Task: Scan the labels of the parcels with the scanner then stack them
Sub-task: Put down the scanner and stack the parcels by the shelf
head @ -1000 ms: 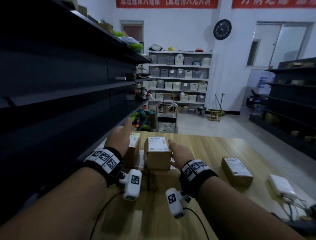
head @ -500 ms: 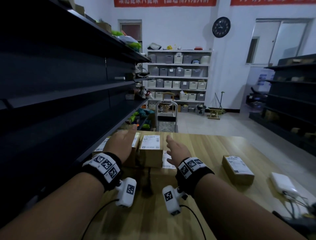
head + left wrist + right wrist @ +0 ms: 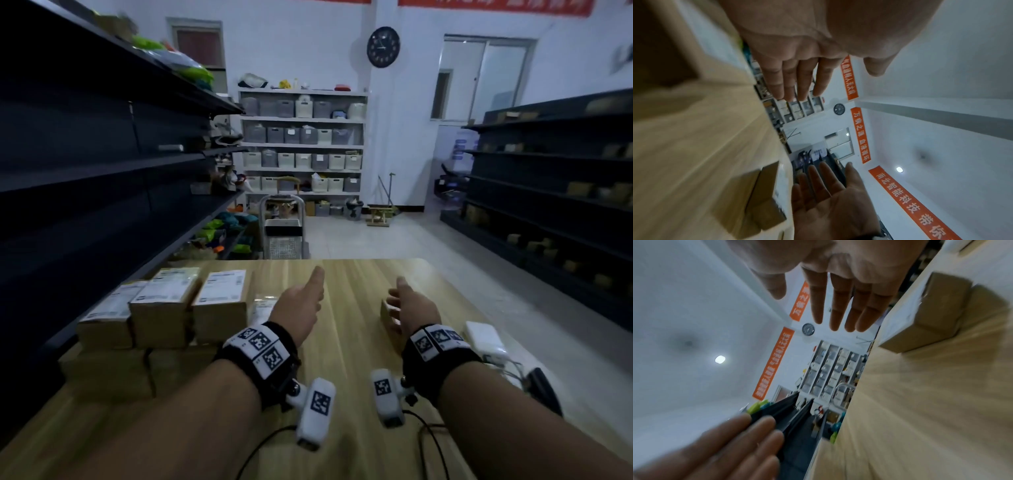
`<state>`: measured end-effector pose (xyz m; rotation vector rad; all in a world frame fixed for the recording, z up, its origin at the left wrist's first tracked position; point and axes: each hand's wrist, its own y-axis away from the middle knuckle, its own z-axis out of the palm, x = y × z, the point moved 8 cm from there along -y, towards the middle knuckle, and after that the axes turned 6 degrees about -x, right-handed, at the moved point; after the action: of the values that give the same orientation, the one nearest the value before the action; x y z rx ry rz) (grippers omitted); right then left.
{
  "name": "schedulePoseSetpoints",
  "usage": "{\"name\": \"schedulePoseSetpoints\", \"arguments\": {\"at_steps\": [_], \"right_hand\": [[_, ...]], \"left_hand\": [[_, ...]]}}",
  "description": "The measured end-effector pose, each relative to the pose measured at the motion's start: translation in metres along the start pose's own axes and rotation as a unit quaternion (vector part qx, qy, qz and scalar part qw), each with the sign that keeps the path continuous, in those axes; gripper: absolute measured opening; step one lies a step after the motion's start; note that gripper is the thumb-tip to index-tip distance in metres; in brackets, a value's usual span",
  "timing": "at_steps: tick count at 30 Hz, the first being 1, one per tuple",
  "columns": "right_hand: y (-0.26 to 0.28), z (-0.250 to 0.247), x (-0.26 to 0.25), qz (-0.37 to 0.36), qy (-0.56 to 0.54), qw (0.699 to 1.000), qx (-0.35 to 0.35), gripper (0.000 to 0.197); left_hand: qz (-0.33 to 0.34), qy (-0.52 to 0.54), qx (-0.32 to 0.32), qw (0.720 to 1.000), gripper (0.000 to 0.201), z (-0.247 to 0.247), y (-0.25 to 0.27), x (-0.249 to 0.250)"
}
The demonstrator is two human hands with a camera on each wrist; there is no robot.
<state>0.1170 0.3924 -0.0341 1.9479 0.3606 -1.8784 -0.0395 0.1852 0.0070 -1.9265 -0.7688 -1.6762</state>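
Note:
Several brown cardboard parcels (image 3: 164, 308) with white labels stand stacked in two layers at the table's left. A single parcel (image 3: 386, 313) lies right of centre, mostly hidden behind my right hand (image 3: 409, 303). That hand hovers open beside and above the parcel (image 3: 920, 318), fingers straight and not touching it. My left hand (image 3: 303, 298) floats open over the bare wood between the stack and the single parcel (image 3: 764, 199), holding nothing. A dark object with cables, possibly the scanner (image 3: 544, 390), lies at the right edge.
The wooden table (image 3: 349, 342) runs forward to a far edge. Dark shelving (image 3: 102, 164) borders its left side right behind the stack. A white box-shaped device (image 3: 483, 337) with cables sits near the right edge. A flat white packet (image 3: 262, 306) lies beside the stack.
Both hands have let go of the parcel on the stack and swung right. The right hand now hovers at the single parcel; the left is over bare table.

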Motion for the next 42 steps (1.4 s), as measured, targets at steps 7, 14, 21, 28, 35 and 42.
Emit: {"name": "schedulePoseSetpoints", "arguments": {"at_steps": [7, 14, 21, 28, 35, 42], "right_hand": [[-0.044, -0.089, 0.028, 0.041, 0.05, 0.994, 0.085, 0.089], [-0.061, -0.109, 0.054, 0.111, 0.091, 0.987, 0.071, 0.1], [-0.071, -0.094, 0.068, 0.098, 0.138, 0.986, 0.009, 0.11], [-0.039, -0.064, 0.03, 0.01, 0.013, 1.0, 0.012, 0.077], [0.013, 0.021, -0.007, -0.027, -0.078, 0.994, -0.066, 0.049], [0.03, 0.119, 0.022, -0.031, -0.005, 0.984, -0.177, 0.081]], "left_hand": [[-0.14, 0.145, -0.072, 0.977, 0.098, 0.104, -0.033, -0.051], [-0.176, 0.16, -0.095, 0.967, 0.077, 0.169, -0.05, -0.065], [-0.156, 0.124, -0.121, 0.972, 0.084, 0.196, -0.064, -0.077], [-0.025, 0.004, -0.059, 0.998, 0.088, 0.142, -0.043, -0.027], [0.027, -0.07, 0.034, 0.997, 0.122, 0.046, 0.002, 0.015], [-0.053, -0.069, 0.05, 0.995, 0.139, -0.033, 0.032, -0.007]]}}
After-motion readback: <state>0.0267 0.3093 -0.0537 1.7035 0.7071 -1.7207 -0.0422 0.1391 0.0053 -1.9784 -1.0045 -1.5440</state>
